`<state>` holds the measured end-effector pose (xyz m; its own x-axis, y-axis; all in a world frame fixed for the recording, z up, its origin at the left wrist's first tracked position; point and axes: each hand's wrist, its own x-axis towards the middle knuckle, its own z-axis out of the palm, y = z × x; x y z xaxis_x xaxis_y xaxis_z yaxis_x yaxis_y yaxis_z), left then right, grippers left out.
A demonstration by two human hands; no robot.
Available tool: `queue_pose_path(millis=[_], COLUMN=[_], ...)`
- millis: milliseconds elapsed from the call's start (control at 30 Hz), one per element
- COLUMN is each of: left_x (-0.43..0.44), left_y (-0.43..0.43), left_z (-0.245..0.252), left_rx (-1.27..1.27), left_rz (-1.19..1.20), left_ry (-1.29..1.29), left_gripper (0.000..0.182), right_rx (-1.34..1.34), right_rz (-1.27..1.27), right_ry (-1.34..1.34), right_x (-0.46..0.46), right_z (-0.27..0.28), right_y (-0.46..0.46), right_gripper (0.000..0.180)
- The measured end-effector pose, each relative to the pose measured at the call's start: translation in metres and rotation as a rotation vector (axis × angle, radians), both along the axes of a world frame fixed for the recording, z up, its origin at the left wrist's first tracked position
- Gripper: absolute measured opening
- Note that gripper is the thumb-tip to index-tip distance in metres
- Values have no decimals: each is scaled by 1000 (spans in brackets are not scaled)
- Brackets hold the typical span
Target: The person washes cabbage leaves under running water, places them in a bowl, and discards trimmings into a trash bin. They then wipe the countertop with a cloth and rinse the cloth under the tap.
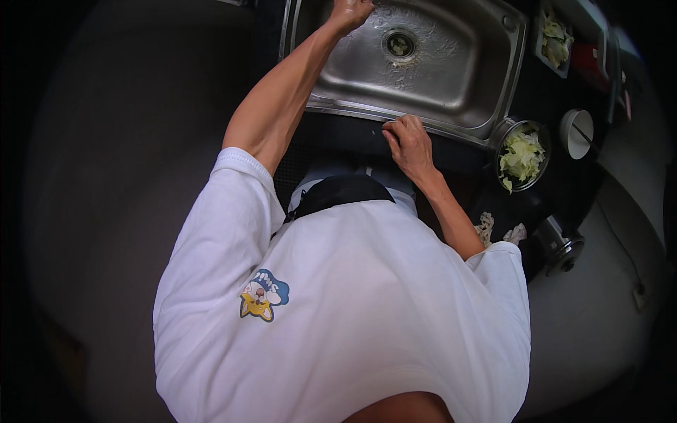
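My left hand [353, 9] is at the top edge of the view, over the left side of a stainless steel sink [338, 87]. It is partly cut off, so I cannot see what its fingers touch. My right hand [410, 144] is by the sink's front rim, its fingers curled in and nothing visible in them. Water ripples over the sink floor around the drain [399, 45], where pale green leaf scraps have collected. To the right of the sink, a metal pot [547, 153] holds torn pale green leaves [522, 154], probably cabbage or lettuce.
Beyond the sink's right side sits a clear plastic container [565, 70] of leaves, near a red object [588, 62]. A white bowl [571, 141] with a utensil stands right of the pot. Nearer me are crumpled cloths [485, 227] and a lidded metal pot [559, 246].
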<state>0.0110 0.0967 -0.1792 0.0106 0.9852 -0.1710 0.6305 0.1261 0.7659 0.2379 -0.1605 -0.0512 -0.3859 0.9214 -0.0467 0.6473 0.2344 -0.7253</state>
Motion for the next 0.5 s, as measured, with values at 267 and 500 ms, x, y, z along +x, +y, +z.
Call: queue_pose_path(millis=[267,500], left_x=[3,13], left_y=[-22,-8], left_z=[16,26], left_rx=[-195,-225], left_rz=[208,138], left_ry=[-79,-189], left_gripper=[24,23], right_rx=[165,14], right_rz=[15,-149], right_ry=[-100,1], right_x=[-17,-17], right_z=[-30,-13], right_y=[-16,4], right_gripper=[11,11])
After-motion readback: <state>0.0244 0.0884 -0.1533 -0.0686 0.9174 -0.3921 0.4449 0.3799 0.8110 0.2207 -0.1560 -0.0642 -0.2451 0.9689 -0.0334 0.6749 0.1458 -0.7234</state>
